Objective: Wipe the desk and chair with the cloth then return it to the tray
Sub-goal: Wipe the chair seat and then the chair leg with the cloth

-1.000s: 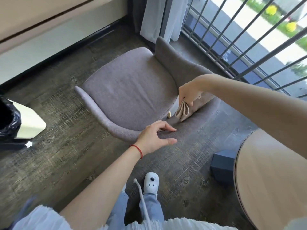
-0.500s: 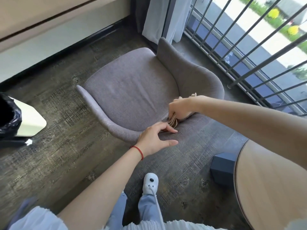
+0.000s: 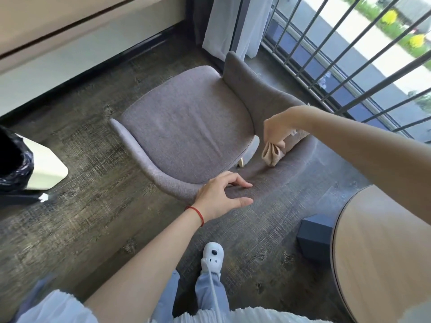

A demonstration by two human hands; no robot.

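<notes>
A grey upholstered chair (image 3: 186,127) stands on the dark floor below me, its curved backrest wrapping round the near and right sides. My right hand (image 3: 277,130) is shut on a folded beige cloth (image 3: 274,153), which hangs down against the inner face of the backrest on the right. My left hand (image 3: 219,197) grips the top edge of the backrest at the near side, thumb outside, fingers over the rim. The round wooden desk (image 3: 377,252) shows at the lower right. No tray is in view.
A bin with a black bag (image 3: 14,164) stands at the left. A dark blue box (image 3: 314,236) sits on the floor beside the desk. Window bars (image 3: 338,73) and a curtain (image 3: 235,22) close off the far right. My white shoe (image 3: 212,257) is just behind the chair.
My right hand slid the cloth along the backrest toward my left hand, then back out to the right and slightly up. My left hand kept its hold on the backrest.
</notes>
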